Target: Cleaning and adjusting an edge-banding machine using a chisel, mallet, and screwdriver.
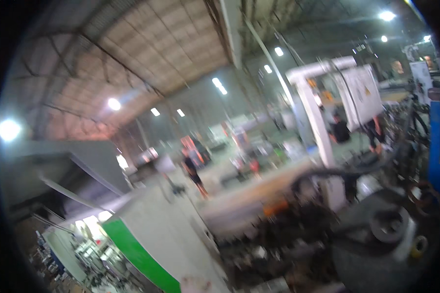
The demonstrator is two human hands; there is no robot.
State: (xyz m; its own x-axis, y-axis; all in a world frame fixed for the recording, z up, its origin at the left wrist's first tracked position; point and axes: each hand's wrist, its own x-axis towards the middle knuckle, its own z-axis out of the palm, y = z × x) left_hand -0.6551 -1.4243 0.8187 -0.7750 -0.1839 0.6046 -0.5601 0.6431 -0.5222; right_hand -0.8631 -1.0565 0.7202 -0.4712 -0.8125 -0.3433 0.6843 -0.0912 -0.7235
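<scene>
Neither of my hands shows in this tilted, motion-blurred view. Closest below is a pale machine housing (pixel 166 229) with a green stripe (pixel 139 256) down its side. At the lower right lies a large grey round plate (pixel 359 244) with a ring-shaped metal part (pixel 390 224) on it. Dark metal pieces (pixel 288 229) are heaped between the housing and the plate, too smeared to tell apart.
A white post frame (pixel 318 117) carries a hanging control box (pixel 364 95) at the right. Beyond it stands a blue upright (pixel 437 141). A person (pixel 190 168) in dark clothes stands mid-floor; another person (pixel 376 134) is partly hidden behind the box. Machinery (pixel 100 256) fills the lower left.
</scene>
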